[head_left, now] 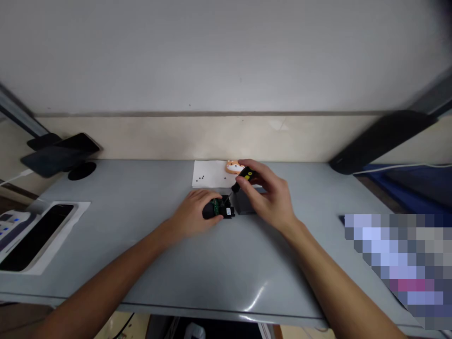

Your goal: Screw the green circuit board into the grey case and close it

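My left hand [197, 212] is closed round a small black electronic device [228, 212], which lies on the grey table with part of a green circuit board [215, 206] showing. In my right hand [270, 195] is a black screwdriver [248, 174] with yellow marks on its handle. It is tilted, and its thin shaft points down into the device; whether the tip touches a screw is too small to tell. A dark flat box-like part [245, 203] lies just right of the device, partly behind my right hand. Beyond it are several tiny dark screws [200, 178] on white paper [208, 169].
An orange and white animal-faced item [233, 166] sits on the paper. At left, a phone [81, 143] rests on a stand, and another dark-screened phone [38, 238] lies near a power strip [14, 223]. A black cylinder [381, 141] stands back right; a pixelated area covers the right edge.
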Action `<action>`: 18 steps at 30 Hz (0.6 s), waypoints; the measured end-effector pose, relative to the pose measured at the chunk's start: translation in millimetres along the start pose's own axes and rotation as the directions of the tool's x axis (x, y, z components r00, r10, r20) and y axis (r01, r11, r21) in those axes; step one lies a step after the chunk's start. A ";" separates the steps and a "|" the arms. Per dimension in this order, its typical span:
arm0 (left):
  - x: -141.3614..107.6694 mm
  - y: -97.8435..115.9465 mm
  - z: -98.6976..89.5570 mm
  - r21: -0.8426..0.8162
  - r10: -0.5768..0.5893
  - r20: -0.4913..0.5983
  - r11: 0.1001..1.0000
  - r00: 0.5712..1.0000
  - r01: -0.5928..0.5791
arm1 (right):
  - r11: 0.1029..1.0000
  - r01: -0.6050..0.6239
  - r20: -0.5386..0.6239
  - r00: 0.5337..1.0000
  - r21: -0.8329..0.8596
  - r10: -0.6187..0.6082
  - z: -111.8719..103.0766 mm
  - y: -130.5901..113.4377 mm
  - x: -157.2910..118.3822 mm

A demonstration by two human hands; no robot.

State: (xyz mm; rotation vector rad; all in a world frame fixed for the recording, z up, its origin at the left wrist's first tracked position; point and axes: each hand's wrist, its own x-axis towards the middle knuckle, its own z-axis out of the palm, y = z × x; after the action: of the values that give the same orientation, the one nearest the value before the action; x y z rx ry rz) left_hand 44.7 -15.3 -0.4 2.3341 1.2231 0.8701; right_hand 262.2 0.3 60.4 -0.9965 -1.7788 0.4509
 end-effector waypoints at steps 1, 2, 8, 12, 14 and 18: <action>0.2 0.0 -0.4 -0.001 0.002 0.009 1.000 1.000 -0.002 | 1.000 0.000 0.001 1.000 0.000 0.000 0.0 -0.3 -0.1; 0.4 0.0 -0.8 -0.001 0.004 0.017 1.000 1.000 -0.004 | 1.000 0.002 -0.001 1.000 -0.001 -0.002 -0.1 -0.6 -0.3; 0.5 1.3 -2.0 0.009 0.006 0.039 1.000 0.999 -0.006 | 1.000 0.013 -0.007 1.000 -0.020 -0.013 0.3 -0.7 -0.4; -1.4 2.9 -2.5 0.041 0.056 0.004 0.998 0.998 -0.056 | 1.000 0.017 -0.018 1.000 -0.012 -0.017 0.8 0.5 -0.1; -3.0 2.6 -2.2 0.060 0.064 -0.050 0.996 0.997 -0.061 | 1.000 0.025 -0.037 0.999 0.004 -0.025 1.3 1.4 0.1; -5.8 -0.1 0.5 0.092 0.054 -0.134 0.995 0.989 -0.042 | 0.999 0.028 -0.066 0.997 0.036 -0.025 2.9 3.5 0.2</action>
State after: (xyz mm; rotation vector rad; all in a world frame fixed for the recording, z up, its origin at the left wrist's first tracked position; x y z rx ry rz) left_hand 42.4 -20.0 -2.8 2.4177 1.2893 1.0269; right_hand 261.0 3.0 56.9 -0.9503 -1.7169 0.4285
